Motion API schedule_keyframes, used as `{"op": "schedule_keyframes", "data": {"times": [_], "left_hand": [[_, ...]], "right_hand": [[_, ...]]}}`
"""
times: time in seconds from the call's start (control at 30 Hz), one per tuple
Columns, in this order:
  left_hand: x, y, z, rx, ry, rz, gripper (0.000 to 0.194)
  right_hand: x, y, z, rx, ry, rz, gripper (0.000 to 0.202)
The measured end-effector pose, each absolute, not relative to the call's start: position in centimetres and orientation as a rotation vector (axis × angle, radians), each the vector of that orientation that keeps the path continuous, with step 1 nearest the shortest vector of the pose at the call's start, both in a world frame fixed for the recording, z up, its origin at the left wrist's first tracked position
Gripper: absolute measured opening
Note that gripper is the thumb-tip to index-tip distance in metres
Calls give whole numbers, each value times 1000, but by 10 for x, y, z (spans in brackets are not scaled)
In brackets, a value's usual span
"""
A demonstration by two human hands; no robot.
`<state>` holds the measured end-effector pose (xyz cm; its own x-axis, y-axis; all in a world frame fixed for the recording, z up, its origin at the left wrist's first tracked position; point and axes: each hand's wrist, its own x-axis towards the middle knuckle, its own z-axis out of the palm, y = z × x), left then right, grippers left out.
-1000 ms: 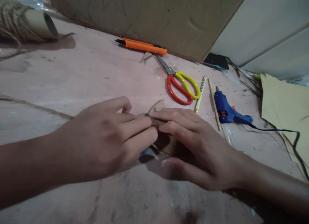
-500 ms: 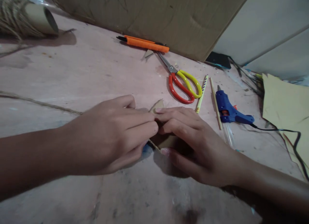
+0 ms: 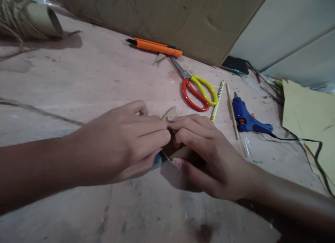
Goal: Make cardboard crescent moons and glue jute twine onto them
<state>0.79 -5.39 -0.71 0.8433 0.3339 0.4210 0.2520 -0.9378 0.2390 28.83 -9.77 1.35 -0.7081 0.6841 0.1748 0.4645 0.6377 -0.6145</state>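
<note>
A small piece of cardboard (image 3: pixel 181 153) lies mostly hidden beneath my hands, its pointed tip showing between them. My right hand (image 3: pixel 213 152) is closed around it, with the thumb at the near edge and the fingers over the top. My left hand (image 3: pixel 125 141) has its fingers bent and pressed together at the cardboard's left edge, meeting the right fingertips. Jute twine (image 3: pixel 44 112) runs in from the left and disappears under my left hand. A short length of it seems to lie along the cardboard edge near my right thumb. The left fingertips are hidden.
Scissors (image 3: pixel 199 91), a pencil (image 3: pixel 218 100), a thin wooden stick (image 3: pixel 232 112) and a blue glue gun (image 3: pixel 248 119) lie beyond my right hand. An orange pen (image 3: pixel 157 47) rests by a large cardboard sheet (image 3: pixel 162 19). A twine-wrapped tube (image 3: pixel 39 21) is far left.
The hands keep nearly the same pose, with only a slight shift at the fingers. The whole view has drifted a little.
</note>
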Motion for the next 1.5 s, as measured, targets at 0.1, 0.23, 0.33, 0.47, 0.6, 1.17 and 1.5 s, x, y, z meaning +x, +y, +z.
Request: {"op": "schedule_keyframes", "data": {"times": [0.1,0.23,0.33,0.47,0.6,1.17,1.5], "left_hand": [[8,-54,-10,2843,485,712,29],[8,-54,-11,2841,480,694,30],[8,-53,-11,2840,443,716,29],[8,-53,-11,2844,455,731,29],[8,-55,-8,2874,512,669,34],[8,-53,-6,2866,462,646,28],[10,-49,-11,2902,413,731,32]], "right_hand": [[288,-98,14,-919,-2469,767,16],[287,-98,13,-932,-2472,753,16],[285,-98,13,-934,-2472,739,15],[285,-98,13,-925,-2481,737,15],[283,-99,14,-933,-2487,702,18],[280,-100,16,-976,-2506,687,12],[279,-101,16,-958,-2505,692,3]]}}
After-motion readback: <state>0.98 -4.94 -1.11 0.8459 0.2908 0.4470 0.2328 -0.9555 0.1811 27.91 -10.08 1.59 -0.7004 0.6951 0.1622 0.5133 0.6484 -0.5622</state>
